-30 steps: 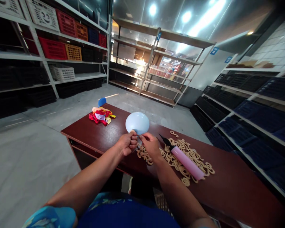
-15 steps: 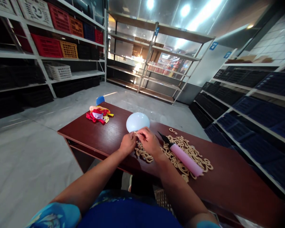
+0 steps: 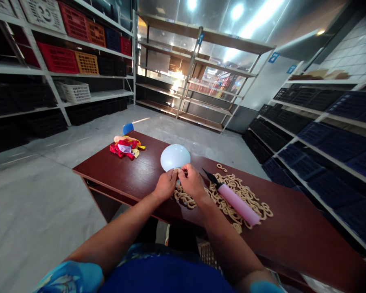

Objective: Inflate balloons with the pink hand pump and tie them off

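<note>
A light blue inflated balloon [image 3: 175,156] sits just beyond my hands, its neck end towards me. My left hand [image 3: 165,185] is closed at that end, thumb and fingers pinched together. Close against it, my right hand [image 3: 191,181] pinches with thumb and forefinger at the same spot. A small tan bit shows between the fingertips; whether it is a letter-shaped piece or part of the neck is unclear. Tan curved pieces [image 3: 186,199] lie under and beside my hands. To the right, a pink hand pump [image 3: 239,203] with a black nozzle rests on more of them.
The dark red-brown table [image 3: 116,175] carries a pile of uninflated balloons [image 3: 126,147] at its far left. A blue object [image 3: 128,128] with a pale stick shows behind that corner. Shelving with crates [image 3: 59,58] stands left, and dark crates [image 3: 317,150] line the right.
My right fingers have come down and closed in beside the left thumb at the balloon's neck end. The pump and the piles have not been moved.
</note>
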Demonstrator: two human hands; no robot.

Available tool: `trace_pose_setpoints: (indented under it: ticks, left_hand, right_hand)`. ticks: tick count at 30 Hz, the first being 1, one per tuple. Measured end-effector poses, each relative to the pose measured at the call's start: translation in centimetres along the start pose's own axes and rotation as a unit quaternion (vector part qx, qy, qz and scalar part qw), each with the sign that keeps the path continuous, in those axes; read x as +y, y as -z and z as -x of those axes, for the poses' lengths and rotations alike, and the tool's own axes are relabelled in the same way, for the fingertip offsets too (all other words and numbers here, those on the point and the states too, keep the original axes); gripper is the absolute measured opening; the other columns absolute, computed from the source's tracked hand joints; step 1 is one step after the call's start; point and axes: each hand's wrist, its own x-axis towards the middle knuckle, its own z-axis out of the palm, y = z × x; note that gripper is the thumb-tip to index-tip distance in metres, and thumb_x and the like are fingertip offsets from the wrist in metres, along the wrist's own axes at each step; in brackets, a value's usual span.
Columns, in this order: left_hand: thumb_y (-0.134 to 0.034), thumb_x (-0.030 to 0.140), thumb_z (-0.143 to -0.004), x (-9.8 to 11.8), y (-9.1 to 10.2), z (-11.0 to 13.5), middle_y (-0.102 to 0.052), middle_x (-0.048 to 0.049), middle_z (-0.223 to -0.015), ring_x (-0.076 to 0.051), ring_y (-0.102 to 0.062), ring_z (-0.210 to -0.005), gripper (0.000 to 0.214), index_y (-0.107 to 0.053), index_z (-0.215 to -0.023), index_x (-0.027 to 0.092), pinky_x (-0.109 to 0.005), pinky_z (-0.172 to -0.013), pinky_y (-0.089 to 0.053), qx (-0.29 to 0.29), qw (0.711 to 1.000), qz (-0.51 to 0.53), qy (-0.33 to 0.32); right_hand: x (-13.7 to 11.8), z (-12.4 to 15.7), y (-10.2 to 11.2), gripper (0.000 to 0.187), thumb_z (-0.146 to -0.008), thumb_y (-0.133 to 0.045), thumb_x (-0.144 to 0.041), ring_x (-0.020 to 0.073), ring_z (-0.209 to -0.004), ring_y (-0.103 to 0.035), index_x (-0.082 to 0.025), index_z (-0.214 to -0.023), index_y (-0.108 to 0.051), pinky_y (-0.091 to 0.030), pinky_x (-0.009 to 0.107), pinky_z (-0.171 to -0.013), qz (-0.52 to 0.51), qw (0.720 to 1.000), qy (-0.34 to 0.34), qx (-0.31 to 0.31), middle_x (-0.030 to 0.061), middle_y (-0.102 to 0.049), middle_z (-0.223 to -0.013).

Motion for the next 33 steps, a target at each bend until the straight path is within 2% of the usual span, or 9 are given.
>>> trace_pose_setpoints:
  ticks: [3, 6, 10, 12, 18, 23, 27, 30, 33]
  left_hand:
    - [-0.03, 0.043, -0.088, -0.3, -0.4, -0.1, -0.066, -0.0088, -0.087, -0.019, -0.06, -0.081, 0.043, -0.062, -0.091, 0.015, -0.026, -0.071, -0.043, -0.003, 0.994, 0.103, -0.03]
    - [-0.033, 0.043, -0.087, -0.8, -0.4, -0.4, -0.066, -0.0077, -0.086, -0.017, -0.059, -0.079, 0.041, -0.061, -0.092, 0.014, -0.025, -0.07, -0.043, -0.014, 0.99, 0.138, -0.039]
    - [-0.034, 0.039, -0.086, -1.3, -0.1, -0.7, -0.063, -0.0069, -0.071, -0.017, -0.056, -0.067, 0.037, -0.06, -0.078, 0.014, -0.025, -0.061, -0.04, 0.02, 0.998, 0.057, 0.002]
    - [-0.034, 0.038, -0.085, -1.5, -0.1, -0.7, -0.062, -0.0063, -0.068, -0.016, -0.055, -0.064, 0.036, -0.059, -0.074, 0.014, -0.025, -0.059, -0.039, 0.038, 0.998, 0.039, 0.012]
    - [-0.033, 0.044, -0.086, -2.1, -0.4, -0.5, -0.064, -0.0055, -0.073, -0.016, -0.056, -0.066, 0.041, -0.061, -0.081, 0.014, -0.025, -0.061, -0.04, 0.019, 0.995, 0.098, -0.02]
    - [-0.032, 0.043, -0.086, -1.9, -0.3, -0.3, -0.061, -0.0044, -0.069, -0.015, -0.054, -0.064, 0.041, -0.06, -0.081, 0.014, -0.024, -0.058, -0.039, 0.032, 0.997, 0.063, -0.015]
    - [-0.032, 0.04, -0.086, -1.8, -0.1, -0.3, -0.059, -0.0044, -0.066, -0.015, -0.052, -0.061, 0.039, -0.058, -0.075, 0.014, -0.024, -0.055, -0.037, 0.041, 0.999, 0.032, -0.009]
    - [-0.033, 0.041, -0.086, -1.8, 0.0, -0.4, -0.06, -0.0049, -0.068, -0.015, -0.053, -0.062, 0.039, -0.059, -0.076, 0.013, -0.024, -0.057, -0.038, 0.022, 0.998, 0.061, -0.009]
    - [-0.037, 0.044, -0.084, -1.7, -0.1, -0.4, -0.061, -0.0047, -0.07, -0.014, -0.053, -0.064, 0.038, -0.06, -0.078, 0.013, -0.024, -0.058, -0.039, -0.006, 0.993, 0.122, 0.0]
  right_hand:
    - [0.6, 0.1, -0.9, 0.012, -0.078, -0.047, -0.029, 0.0164, -0.073, -0.056, -0.019, -0.079, -0.052, -0.042, 0.028, -0.068, 0.027, 0.998, 0.018, 0.055, 0.0044, -0.061, -0.078]
    - [0.9, 0.4, -1.2, 0.01, -0.08, -0.045, -0.028, 0.0165, -0.073, -0.054, -0.019, -0.079, -0.051, -0.041, 0.029, -0.069, 0.043, 0.994, 0.064, 0.079, 0.0046, -0.058, -0.077]
    - [0.5, 0.9, -0.5, 0.014, -0.085, -0.04, -0.025, 0.0161, -0.082, -0.054, -0.019, -0.082, -0.052, -0.041, 0.028, -0.075, 0.015, 0.987, 0.161, 0.018, 0.0065, -0.058, -0.086]
    - [0.4, 1.0, 0.0, 0.019, -0.087, -0.038, -0.026, 0.0159, -0.085, -0.055, -0.019, -0.083, -0.054, -0.042, 0.028, -0.077, -0.012, 0.986, 0.168, -0.003, 0.0066, -0.06, -0.088]
    - [0.7, 0.6, 0.2, 0.022, -0.081, -0.05, -0.04, 0.0137, -0.065, -0.059, -0.021, -0.086, -0.06, -0.047, 0.025, -0.061, -0.14, 0.989, 0.022, -0.032, 0.0016, -0.065, -0.078]
    - [0.3, 0.4, 0.2, 0.026, -0.075, -0.056, -0.042, 0.014, -0.064, -0.061, -0.02, -0.084, -0.065, -0.048, 0.025, -0.058, -0.193, 0.979, -0.015, -0.058, 0.0017, -0.067, -0.08]
    - [-0.2, 0.6, 0.1, 0.024, -0.074, -0.055, -0.042, 0.0129, -0.056, -0.058, -0.02, -0.076, -0.063, -0.046, 0.024, -0.053, -0.176, 0.981, -0.051, -0.058, -0.0001, -0.065, -0.068]
    - [-0.1, 0.8, -0.4, 0.021, -0.072, -0.055, -0.041, 0.0121, -0.052, -0.055, -0.02, -0.072, -0.059, -0.043, 0.023, -0.05, -0.182, 0.98, -0.064, -0.038, -0.0021, -0.06, -0.058]
    - [0.2, 0.8, -0.8, 0.018, -0.07, -0.056, -0.037, 0.0094, -0.043, -0.048, -0.02, -0.069, -0.053, -0.037, 0.021, -0.043, -0.258, 0.959, -0.111, -0.036, -0.0055, -0.052, -0.048]
